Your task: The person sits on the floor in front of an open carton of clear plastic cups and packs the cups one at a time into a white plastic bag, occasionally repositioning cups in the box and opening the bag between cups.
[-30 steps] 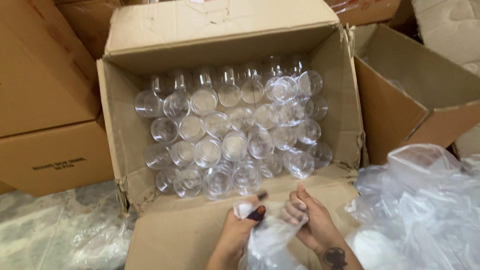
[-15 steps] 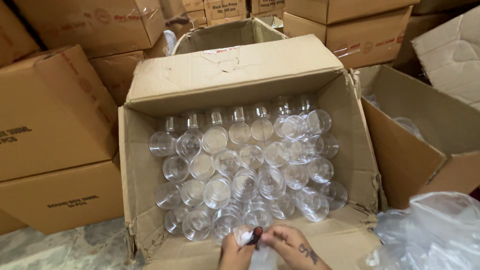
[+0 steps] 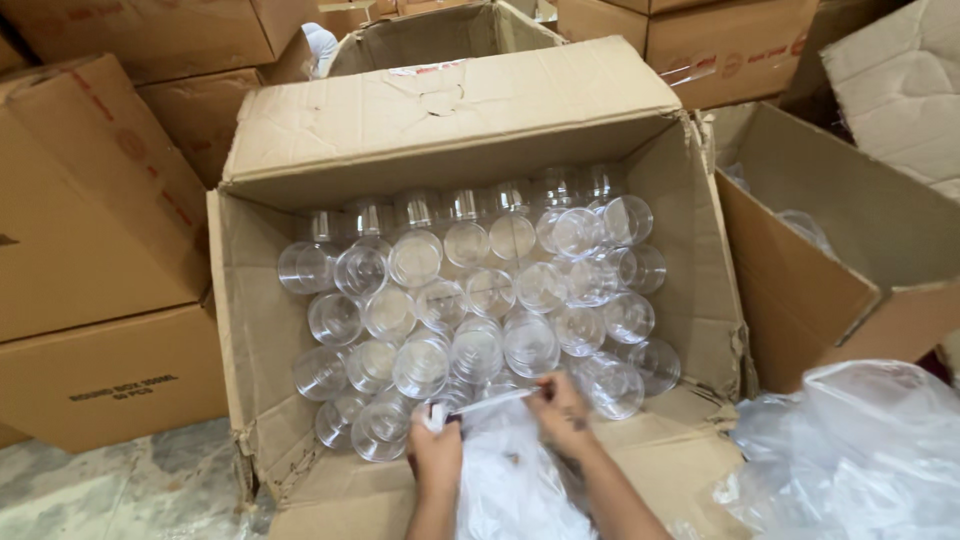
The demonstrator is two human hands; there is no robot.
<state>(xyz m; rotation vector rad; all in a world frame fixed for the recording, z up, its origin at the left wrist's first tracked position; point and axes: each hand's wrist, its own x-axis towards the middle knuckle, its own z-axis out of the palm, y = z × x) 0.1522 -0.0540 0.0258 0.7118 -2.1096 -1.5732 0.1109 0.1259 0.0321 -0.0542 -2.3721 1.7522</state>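
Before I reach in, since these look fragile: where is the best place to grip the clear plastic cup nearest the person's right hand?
Probably by its round rim, coming from straight above. The clear plastic cup sits mouth-up, packed against its neighbours in the open cardboard box, so its sides are hardly reachable. The right hand and left hand hold a thin plastic bag.

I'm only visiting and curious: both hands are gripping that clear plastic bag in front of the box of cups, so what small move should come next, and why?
Probably spread the bag's mouth wider. The left hand and right hand pinch the clear plastic bag at its top edge, stretched flat between them, just at the near edge of the open carton packed with clear cups.
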